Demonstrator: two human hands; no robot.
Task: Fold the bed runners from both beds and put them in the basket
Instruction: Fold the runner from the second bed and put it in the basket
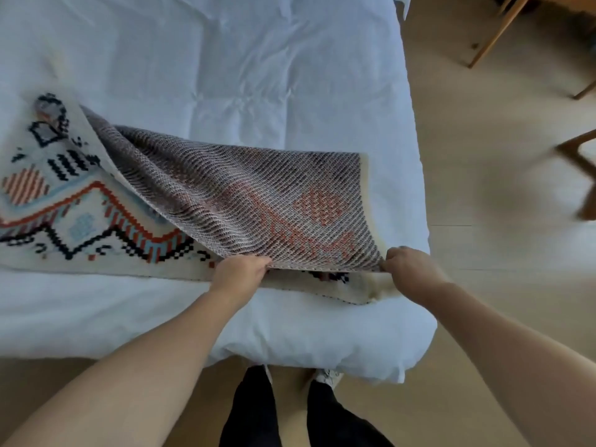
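A woven bed runner [245,201] lies across the white bed [225,75]. Its cream face has orange, black and pale blue zigzag patterns at the left. Its right end is turned over, showing the grey-striped underside with faint reddish diamonds. My left hand [240,272] grips the near edge of the turned-over part near the middle. My right hand [408,269] pinches the near right corner of the same flap, close to the bed's right edge. Both hands hold the flap just above the runner's lower layer. No basket is in view.
The bed's right edge [419,188] borders a light wooden floor [483,285]. Wooden chair or table legs [577,175] stand on the floor at the right, with more legs at the top right [496,33]. My legs and shoes [290,408] stand at the bed's near edge.
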